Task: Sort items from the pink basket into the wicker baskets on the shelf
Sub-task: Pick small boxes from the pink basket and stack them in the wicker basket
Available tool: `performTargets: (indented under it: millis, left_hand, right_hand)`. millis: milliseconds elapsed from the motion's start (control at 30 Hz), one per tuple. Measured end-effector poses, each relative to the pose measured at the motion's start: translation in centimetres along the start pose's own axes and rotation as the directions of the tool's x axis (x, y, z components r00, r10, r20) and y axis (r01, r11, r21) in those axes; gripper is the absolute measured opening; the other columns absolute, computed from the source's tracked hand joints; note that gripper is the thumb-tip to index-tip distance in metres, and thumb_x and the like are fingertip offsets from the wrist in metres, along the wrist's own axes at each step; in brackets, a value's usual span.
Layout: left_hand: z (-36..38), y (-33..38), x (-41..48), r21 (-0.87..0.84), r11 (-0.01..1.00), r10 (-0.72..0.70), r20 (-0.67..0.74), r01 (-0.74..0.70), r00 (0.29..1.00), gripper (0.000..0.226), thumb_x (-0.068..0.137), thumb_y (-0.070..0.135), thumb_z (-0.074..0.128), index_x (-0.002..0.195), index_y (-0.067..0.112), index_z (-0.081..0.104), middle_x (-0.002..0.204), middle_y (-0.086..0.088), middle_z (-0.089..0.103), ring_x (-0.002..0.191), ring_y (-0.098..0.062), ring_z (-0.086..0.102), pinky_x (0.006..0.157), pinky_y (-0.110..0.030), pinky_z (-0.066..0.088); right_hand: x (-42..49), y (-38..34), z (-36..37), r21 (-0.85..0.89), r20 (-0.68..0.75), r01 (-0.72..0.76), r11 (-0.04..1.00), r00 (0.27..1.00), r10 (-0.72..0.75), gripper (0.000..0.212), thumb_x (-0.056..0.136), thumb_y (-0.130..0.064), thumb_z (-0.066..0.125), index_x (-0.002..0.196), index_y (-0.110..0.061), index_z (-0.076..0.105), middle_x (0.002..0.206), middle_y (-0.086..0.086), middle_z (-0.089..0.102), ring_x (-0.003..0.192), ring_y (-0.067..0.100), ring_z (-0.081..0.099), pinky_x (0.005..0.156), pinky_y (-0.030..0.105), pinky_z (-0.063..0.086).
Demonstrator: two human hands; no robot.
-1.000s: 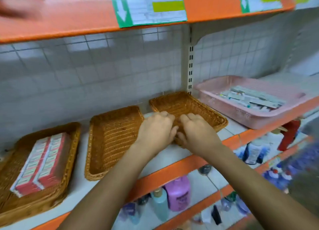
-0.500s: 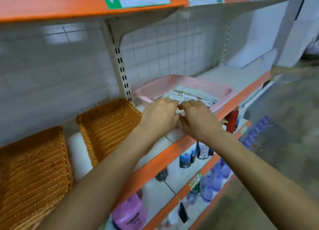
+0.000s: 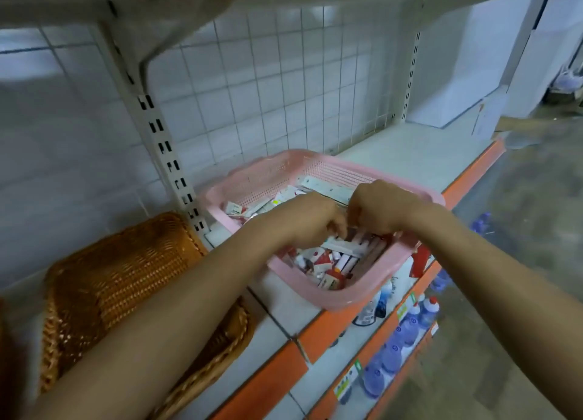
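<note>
The pink plastic basket [image 3: 362,296] stands on the white shelf, filled with several red-and-white boxes [image 3: 328,262] and long white cartons. Both my hands are down inside it, close together above its middle. My left hand [image 3: 310,221] curls its fingers down onto a long white carton [image 3: 342,246]. My right hand [image 3: 381,209] curls round the cartons right beside it, with its fingertips hidden among them. An empty wicker basket [image 3: 104,280] lies to the left, partly under my left forearm.
The shelf's orange front edge [image 3: 328,331] runs diagonally below the baskets. Lower shelves hold blue-capped bottles [image 3: 394,353] and a red bottle [image 3: 421,260]. A slotted upright post [image 3: 164,148] stands between the baskets. Bare shelf [image 3: 419,154] extends right of the pink basket.
My view and both hands have swung right, from the wicker baskets to the pink basket. The hands have gone down into it and closed among the cartons.
</note>
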State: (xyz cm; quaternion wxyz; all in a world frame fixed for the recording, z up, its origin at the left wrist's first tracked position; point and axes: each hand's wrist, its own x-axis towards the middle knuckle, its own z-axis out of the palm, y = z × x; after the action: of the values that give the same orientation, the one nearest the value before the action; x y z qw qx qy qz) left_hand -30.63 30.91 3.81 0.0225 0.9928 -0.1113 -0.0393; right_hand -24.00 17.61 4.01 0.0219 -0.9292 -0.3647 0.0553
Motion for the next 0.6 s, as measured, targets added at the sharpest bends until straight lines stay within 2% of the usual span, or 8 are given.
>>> performTargets:
  millis: [67,200,367,433,500,600]
  left_hand:
    - [0.2,-0.2,1.1,-0.023,1.000,0.004,0.029,-0.004,1.000,0.046,0.082,-0.003,0.051,0.112,0.027,0.070,0.111,0.009,0.068,0.101,-0.012,0.060,0.083,-0.024,0.046]
    - [0.8,-1.6,2.3,-0.012,0.999,-0.034,0.004,0.034,0.999,0.048,0.080,-0.002,0.056,0.119,0.024,0.066,0.119,0.004,0.066,0.110,-0.016,0.058,0.089,-0.029,0.046]
    - [1.4,-2.8,2.7,-0.047,0.987,-0.156,0.027,0.157,0.987,0.044,0.076,0.000,0.060,0.113,0.023,0.066,0.105,-0.002,0.067,0.099,-0.022,0.060,0.080,-0.031,0.047]
    - [1.3,-2.9,2.9,-0.061,0.980,-0.187,0.022,0.188,0.982,0.050,0.075,0.000,0.061,0.118,0.026,0.064,0.108,-0.002,0.066,0.099,-0.021,0.061,0.077,-0.030,0.047]
    - [1.1,-2.8,3.0,-0.038,0.976,-0.213,0.010,0.213,0.977,0.050,0.078,0.003,0.061,0.122,0.027,0.062,0.115,-0.001,0.064,0.103,-0.019,0.059,0.077,-0.023,0.042]
    - [0.8,-2.4,2.9,-0.048,0.964,-0.263,-0.011,0.262,0.965,0.031,0.081,0.008,0.059,0.106,0.024,0.067,0.105,0.002,0.066,0.099,-0.016,0.058,0.077,-0.023,0.040]
  right_hand:
    - [0.9,0.8,0.1,0.006,0.061,0.022,1.000,0.998,-0.023,0.024,0.085,-0.019,0.053,0.098,-0.010,0.072,0.096,0.014,0.070,0.081,0.028,0.060,0.069,0.031,0.047]
    - [3.1,2.0,-0.1,0.060,0.079,0.105,0.993,0.991,-0.109,0.022,0.083,-0.016,0.052,0.091,-0.014,0.072,0.092,0.010,0.071,0.082,0.028,0.064,0.079,0.039,0.053]
    - [5.4,2.9,-0.9,0.097,0.141,0.251,0.963,0.954,-0.263,0.034,0.086,-0.008,0.050,0.105,-0.028,0.071,0.110,0.000,0.068,0.096,0.022,0.062,0.092,0.036,0.048]
    - [6.3,3.2,-1.2,0.073,0.207,0.327,0.942,0.919,-0.335,0.035,0.083,-0.003,0.053,0.102,-0.025,0.072,0.111,-0.003,0.068,0.098,0.018,0.061,0.092,0.033,0.047]
    - [7.0,3.5,-1.4,0.040,0.282,0.392,0.919,0.878,-0.387,0.026,0.081,-0.003,0.059,0.096,-0.019,0.072,0.107,-0.003,0.068,0.095,0.014,0.060,0.088,0.030,0.048]
    - [7.6,4.2,-1.2,-0.013,0.353,0.480,0.877,0.823,-0.445,0.017,0.077,-0.010,0.065,0.092,-0.008,0.073,0.102,0.004,0.070,0.095,0.021,0.064,0.087,0.036,0.051]
